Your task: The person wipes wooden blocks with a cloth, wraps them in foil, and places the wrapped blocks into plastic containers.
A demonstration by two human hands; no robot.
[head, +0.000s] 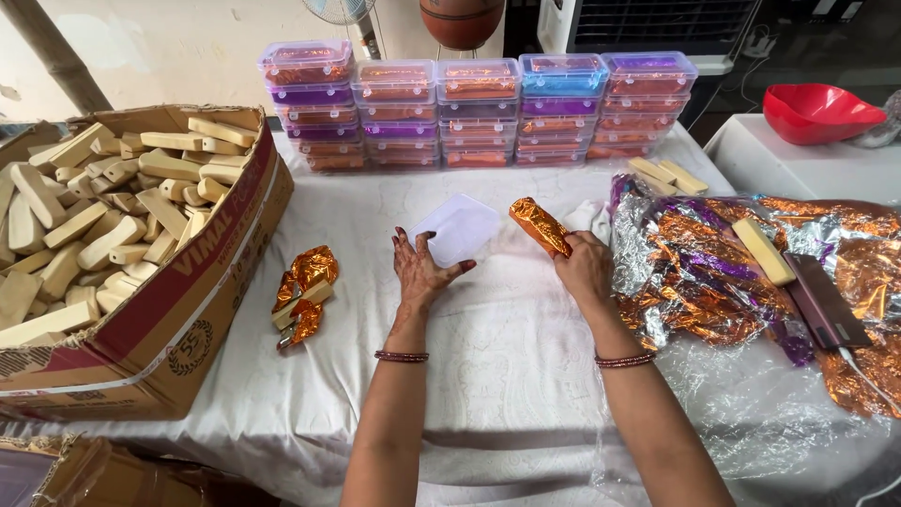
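My right hand (584, 269) grips an orange foil-wrapped bar (539, 225), tilted up and to the left above the white tablecloth. My left hand (419, 268) lies flat with fingers spread, its fingertips on a clear plastic box (457, 229) at the table's middle. To the left of that hand two more foil-wrapped bars (303, 291) lie loose on the cloth. A heap of orange, purple and silver foil sheets (713, 258) spreads out to the right of my right hand, with a bare cream bar (763, 251) on top.
An open cardboard carton (178, 319) full of cream bars stands at the left. Stacks of clear lidded boxes (479, 108) line the back. A dark flat device (826, 302) lies on the foil, a red bowl (817, 113) sits far right, and several bare bars (668, 176) lie near the stacks.
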